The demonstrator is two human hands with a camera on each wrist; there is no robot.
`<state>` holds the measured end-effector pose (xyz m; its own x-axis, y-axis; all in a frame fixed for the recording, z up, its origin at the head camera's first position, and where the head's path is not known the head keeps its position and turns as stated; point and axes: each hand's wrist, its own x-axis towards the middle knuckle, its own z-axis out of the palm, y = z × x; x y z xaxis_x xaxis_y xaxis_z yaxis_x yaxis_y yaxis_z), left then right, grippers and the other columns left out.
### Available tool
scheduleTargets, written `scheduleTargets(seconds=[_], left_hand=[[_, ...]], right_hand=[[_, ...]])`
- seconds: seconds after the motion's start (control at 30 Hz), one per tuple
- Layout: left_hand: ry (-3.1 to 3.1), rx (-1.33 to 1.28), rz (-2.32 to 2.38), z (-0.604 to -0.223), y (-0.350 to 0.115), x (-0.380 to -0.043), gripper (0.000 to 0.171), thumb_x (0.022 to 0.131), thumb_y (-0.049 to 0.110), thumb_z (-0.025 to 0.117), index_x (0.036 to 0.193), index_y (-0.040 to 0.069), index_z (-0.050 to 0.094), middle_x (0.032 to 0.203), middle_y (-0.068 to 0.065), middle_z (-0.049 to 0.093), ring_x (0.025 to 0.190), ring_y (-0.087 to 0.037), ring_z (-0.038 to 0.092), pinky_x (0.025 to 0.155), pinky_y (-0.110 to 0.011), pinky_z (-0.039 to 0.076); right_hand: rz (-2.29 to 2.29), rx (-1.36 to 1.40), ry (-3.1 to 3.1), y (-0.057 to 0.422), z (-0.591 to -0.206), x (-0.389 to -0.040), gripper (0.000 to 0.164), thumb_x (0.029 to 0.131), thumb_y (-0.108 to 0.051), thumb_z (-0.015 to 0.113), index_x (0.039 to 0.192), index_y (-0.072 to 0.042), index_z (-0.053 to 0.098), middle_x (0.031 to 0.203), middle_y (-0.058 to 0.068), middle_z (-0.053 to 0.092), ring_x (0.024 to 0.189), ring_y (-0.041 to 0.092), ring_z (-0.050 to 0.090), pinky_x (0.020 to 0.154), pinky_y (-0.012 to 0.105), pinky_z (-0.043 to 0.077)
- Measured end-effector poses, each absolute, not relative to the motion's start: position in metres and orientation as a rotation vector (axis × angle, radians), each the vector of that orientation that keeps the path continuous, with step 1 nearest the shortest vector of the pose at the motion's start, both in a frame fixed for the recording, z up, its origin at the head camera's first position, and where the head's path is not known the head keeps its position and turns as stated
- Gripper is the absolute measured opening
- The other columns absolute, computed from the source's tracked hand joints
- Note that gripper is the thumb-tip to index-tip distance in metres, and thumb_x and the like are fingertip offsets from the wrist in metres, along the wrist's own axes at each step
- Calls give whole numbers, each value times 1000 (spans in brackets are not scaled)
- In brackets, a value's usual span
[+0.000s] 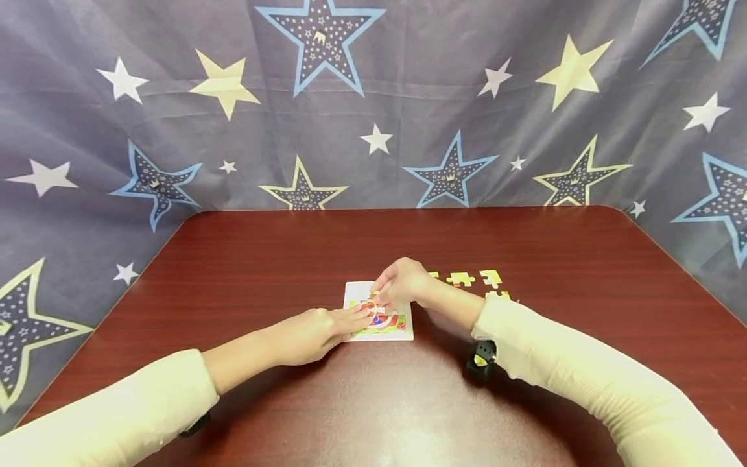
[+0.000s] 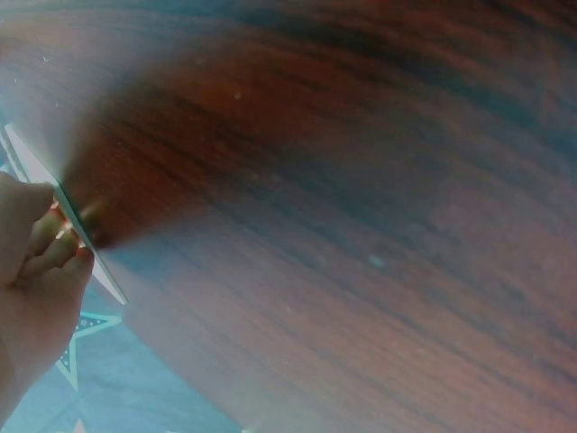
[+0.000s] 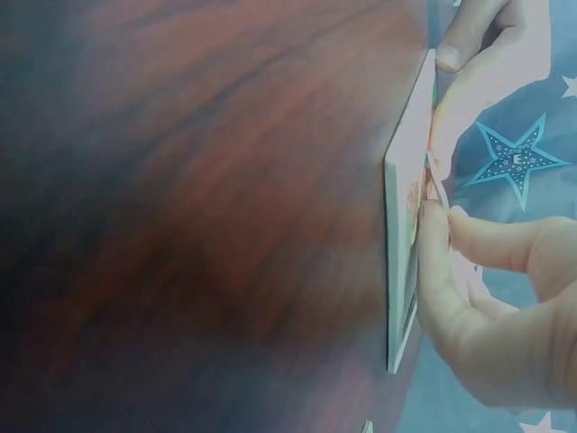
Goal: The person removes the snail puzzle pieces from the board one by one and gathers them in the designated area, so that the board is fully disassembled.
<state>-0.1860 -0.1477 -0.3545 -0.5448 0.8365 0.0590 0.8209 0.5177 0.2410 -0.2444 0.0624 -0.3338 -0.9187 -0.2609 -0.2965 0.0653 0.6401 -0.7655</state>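
A square puzzle board (image 1: 407, 334) with a white border and a colourful picture lies near the middle of the table. My left hand (image 1: 315, 332) rests on its left part, fingers extended over the picture. Between thumb and fingers, my right hand (image 1: 404, 283) pinches a puzzle piece (image 3: 438, 178), tilted up from the board's surface in the right wrist view. The fingertips of both hands are close together there. Part of the picture is hidden under the hands. In the left wrist view, the left hand (image 2: 41, 280) is seen at the board's edge (image 2: 104, 271).
Several loose yellowish puzzle pieces (image 1: 461, 279) lie right of the board, one (image 1: 498, 296) partly behind the right sleeve. The dark red wooden table (image 1: 280, 253) reaches back to a grey curtain (image 1: 373, 97) printed with stars. A black band (image 1: 483, 357) is on the right wrist.
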Motion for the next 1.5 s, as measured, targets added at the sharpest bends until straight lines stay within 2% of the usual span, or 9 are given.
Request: scheduleTargets(seconds=[0.17,0.37,0.47,0.7,1.13,1.27,1.37,1.5], left_hand=[[2686,1442,374,-352,-148,-186,40,97,8,53,137,8,54,143,-13,51,134,-24,50,104,-42,46],[2684,1431,384,-353,-150,-183,41,97,7,52,138,9,53,145,-13,49,135,-24,49,104,-42,46],[2677,1426,387,-352,-151,-183,41,97,7,52,138,8,53,145,-13,49,135,-24,48,105,-42,46],[2665,1452,366,-349,-151,-185,41,98,5,49,138,6,52,146,-14,48,136,-25,47,106,-43,45],[2677,1444,371,-350,-150,-184,40,97,6,51,137,5,53,143,-12,52,135,-24,49,105,-43,46],[2680,1445,378,-351,-150,-183,40,97,6,51,137,5,53,145,-13,50,135,-24,48,105,-43,46],[2683,1439,379,-352,-150,-184,41,97,5,51,138,6,53,146,-14,49,136,-24,48,105,-43,46],[2686,1440,387,-353,-150,-184,41,97,5,51,138,6,52,146,-14,48,136,-24,48,105,-43,45]], right_hand=[[-1240,-114,2474,73,-327,-251,17,75,0,77,92,-1,76,83,13,76,57,7,65,66,24,59],[-1316,-94,2367,89,-322,-248,22,78,2,74,100,4,73,92,18,75,61,10,68,71,32,60],[-1334,-106,2346,100,-322,-245,22,79,3,73,101,6,72,90,17,75,62,10,68,73,35,60],[-1353,-132,2342,131,-325,-242,25,80,4,71,104,10,69,85,12,75,65,9,68,72,35,61],[-1347,-96,2380,180,-336,-236,30,78,7,71,106,15,66,92,17,75,68,8,69,69,34,61],[-1276,-100,2465,189,-334,-234,27,77,6,73,103,13,68,88,17,76,66,9,70,67,33,61],[-1128,-144,2633,194,-332,-233,22,75,-1,77,96,5,74,79,11,76,60,9,70,63,27,59],[-918,-232,2847,199,-331,-233,15,72,-10,80,86,-6,78,70,4,75,53,6,66,56,21,48]])
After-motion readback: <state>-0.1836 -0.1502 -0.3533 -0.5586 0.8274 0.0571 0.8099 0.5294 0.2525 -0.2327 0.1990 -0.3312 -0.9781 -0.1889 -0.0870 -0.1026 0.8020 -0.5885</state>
